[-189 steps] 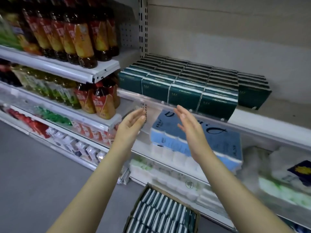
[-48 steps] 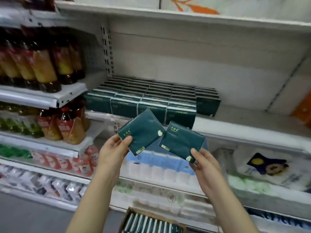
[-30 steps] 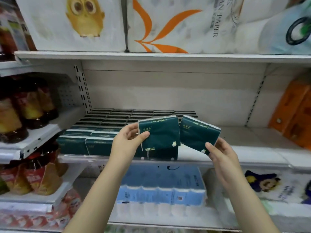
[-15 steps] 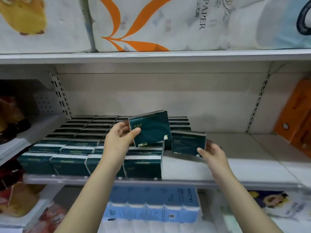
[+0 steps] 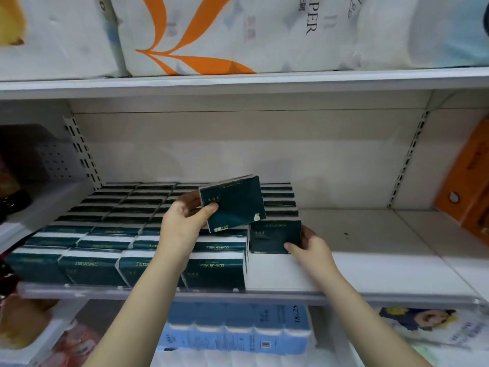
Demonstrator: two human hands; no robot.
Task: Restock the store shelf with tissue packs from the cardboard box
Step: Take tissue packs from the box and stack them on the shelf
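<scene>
On the shelf (image 5: 370, 250) now, apparently: pack (image 5: 275, 235) in right hand (image 5: 309, 245).

The left hand (image 5: 182, 226) holds one green tissue pack (image 5: 232, 205) up over the rows, and the right hand (image 5: 308, 245) holds another pack (image 5: 274, 235) standing on the white shelf (image 5: 370, 266)

A: Where is everything sitting around the stocked rows (image 5: 127, 234)?
B: The lower pack (image 5: 272, 238) is standing on the shelf (image 5: 383, 260) just right of them; the upper pack (image 5: 235, 205) is hanging above them; cartons (image 5: 473, 186) are sitting well to their right.
</scene>
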